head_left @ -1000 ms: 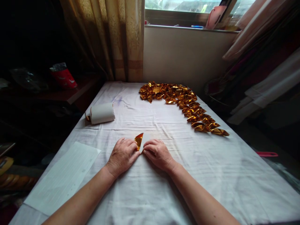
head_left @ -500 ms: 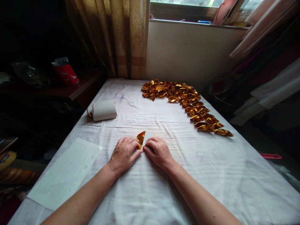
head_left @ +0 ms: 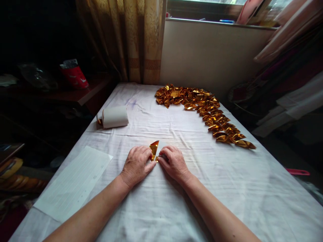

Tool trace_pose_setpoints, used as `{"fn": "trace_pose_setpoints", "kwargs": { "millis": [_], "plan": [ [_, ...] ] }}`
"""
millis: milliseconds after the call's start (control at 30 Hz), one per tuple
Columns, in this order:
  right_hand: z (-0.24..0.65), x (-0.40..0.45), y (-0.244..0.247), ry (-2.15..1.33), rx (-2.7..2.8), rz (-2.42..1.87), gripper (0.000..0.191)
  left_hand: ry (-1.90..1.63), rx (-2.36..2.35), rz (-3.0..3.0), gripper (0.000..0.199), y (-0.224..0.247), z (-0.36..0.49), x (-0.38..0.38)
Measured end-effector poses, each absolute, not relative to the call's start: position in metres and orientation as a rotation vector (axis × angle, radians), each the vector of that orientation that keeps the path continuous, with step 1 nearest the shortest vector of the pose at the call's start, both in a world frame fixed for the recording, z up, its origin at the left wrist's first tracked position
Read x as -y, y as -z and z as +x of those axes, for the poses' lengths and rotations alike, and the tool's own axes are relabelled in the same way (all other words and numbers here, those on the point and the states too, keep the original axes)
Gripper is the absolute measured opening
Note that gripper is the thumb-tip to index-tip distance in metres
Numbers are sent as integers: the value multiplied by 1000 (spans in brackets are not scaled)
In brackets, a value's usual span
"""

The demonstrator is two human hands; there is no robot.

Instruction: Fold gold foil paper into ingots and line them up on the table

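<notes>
Between my hands, near the middle of the white-covered table (head_left: 202, 188), is a small piece of gold foil paper (head_left: 154, 148) with a pointed top standing up. My left hand (head_left: 138, 164) is closed on its left side, thumb toward the centre. My right hand (head_left: 174, 162) pinches the foil's lower right corner between thumb and fingers. The fingertips of both hands nearly meet, and they hide part of the foil. Farther back, a curved row of folded gold foil pieces (head_left: 214, 117) runs from the back edge to the right.
A white roll (head_left: 115, 116) lies at the back left, with a lined paper sheet (head_left: 75, 183) nearer on the left. A red container (head_left: 75, 76) stands on a dark side surface. A curtain (head_left: 141, 40) hangs behind; clothes hang at the right.
The whole view has shifted slightly, so things appear a little farther right. My right hand has moved very slightly away from the foil's upright part; both hands keep their hold.
</notes>
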State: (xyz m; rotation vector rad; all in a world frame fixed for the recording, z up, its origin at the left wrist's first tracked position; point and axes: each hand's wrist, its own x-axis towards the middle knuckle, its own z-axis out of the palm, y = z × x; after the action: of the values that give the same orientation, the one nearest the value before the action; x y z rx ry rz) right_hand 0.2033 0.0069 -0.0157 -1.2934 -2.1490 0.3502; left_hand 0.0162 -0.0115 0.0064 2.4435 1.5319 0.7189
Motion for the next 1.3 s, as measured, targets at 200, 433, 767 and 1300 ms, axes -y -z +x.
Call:
{"fn": "trace_pose_setpoints", "kwargs": {
  "millis": [200,433,767,1300],
  "plan": [
    [210,-13,22,-373,2098,-1234,13,-729,-1546,2436,10,-7,17,12],
    [220,-20,31,-244,1937,-1291,31,-700,-1501,2439,8,-6,11,9],
    [221,-23,29,-311,1953,-1388,39,-664,-1369,2616,8,-9,-5,-3],
    [225,-25,22,-83,2062,-1310,22,-576,-1368,2764,12,-20,-1,6]
  ]
}}
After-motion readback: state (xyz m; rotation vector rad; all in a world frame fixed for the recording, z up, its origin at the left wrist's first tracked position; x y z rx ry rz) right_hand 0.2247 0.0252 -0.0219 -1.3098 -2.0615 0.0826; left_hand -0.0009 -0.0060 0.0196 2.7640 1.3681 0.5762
